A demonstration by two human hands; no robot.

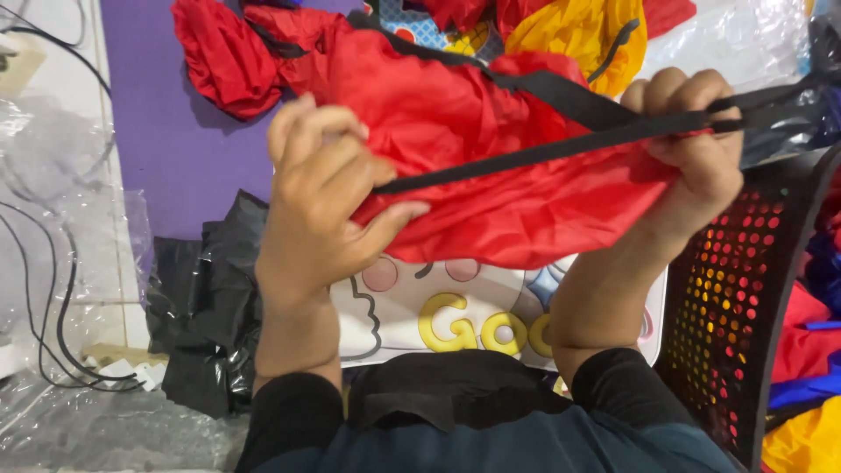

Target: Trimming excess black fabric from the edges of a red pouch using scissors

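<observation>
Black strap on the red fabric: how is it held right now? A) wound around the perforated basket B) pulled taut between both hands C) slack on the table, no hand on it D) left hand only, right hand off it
B: the black strap runs in a straight, tight line from the left hand to the right hand, both gripping it against the red fabric.

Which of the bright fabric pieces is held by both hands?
The red fabric with black straps: the left hand and right hand grip it. The yellow fabric lies behind, untouched.
</observation>
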